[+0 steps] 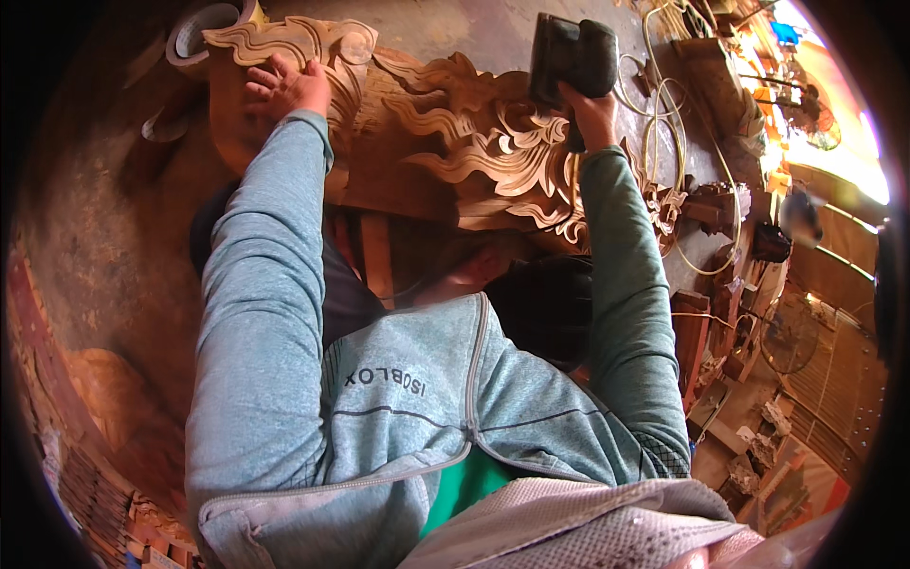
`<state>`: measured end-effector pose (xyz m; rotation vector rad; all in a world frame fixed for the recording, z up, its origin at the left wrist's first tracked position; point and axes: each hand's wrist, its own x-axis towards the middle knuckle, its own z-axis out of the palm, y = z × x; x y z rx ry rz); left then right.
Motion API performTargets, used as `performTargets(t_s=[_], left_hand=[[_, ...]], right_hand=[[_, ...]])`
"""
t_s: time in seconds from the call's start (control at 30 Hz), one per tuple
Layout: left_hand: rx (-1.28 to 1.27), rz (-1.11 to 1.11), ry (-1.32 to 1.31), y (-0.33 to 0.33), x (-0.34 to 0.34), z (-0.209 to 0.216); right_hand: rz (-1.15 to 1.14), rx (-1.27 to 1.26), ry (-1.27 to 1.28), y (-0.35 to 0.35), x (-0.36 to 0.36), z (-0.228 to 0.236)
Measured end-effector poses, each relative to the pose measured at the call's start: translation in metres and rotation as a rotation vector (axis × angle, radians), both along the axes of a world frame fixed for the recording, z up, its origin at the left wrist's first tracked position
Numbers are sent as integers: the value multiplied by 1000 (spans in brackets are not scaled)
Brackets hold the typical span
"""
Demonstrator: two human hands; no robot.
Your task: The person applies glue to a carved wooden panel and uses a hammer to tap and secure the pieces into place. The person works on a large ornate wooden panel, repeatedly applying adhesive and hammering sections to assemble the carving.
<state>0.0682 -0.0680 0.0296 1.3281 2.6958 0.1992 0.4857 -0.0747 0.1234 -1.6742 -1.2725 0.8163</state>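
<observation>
A long wooden panel (403, 185) with flame-like, leafy carving in relief lies across in front of me. My left hand (294, 90) rests on its left end, fingers spread over the carved swirls (332, 47) there. My right hand (594, 118) is wrapped around a dark handheld power tool (576, 59), held over the panel's right part. Its exact kind is not clear, and its lower end is partly hidden by my hand. Deep leafy scrolls (517, 156) of the carving show just left of my right wrist.
Beyond the panel's left end is a roll of tape (202, 30). A thin pale hose (681, 123) loops over the floor at the right. Farther right are wooden blocks (716, 204) and a standing fan (791, 332). Stacked wood pieces (90, 493) lie at lower left.
</observation>
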Motion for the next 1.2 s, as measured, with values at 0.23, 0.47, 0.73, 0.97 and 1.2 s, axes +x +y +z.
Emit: performTargets(t_s=[0.23, 0.47, 0.73, 0.97, 1.2], left_hand=[[756, -801, -536, 29, 99, 84], [767, -1018, -1309, 40, 204, 131], [628, -1018, -1195, 66, 232, 102], [673, -967, -1202, 68, 232, 105], [709, -930, -1180, 56, 239, 105]], right_hand=[[35, -46, -146, -20, 7, 33], [163, 41, -362, -24, -7, 23], [208, 38, -441, -28, -18, 14], [262, 38, -415, -20, -10, 7], [319, 47, -339, -20, 5, -7]])
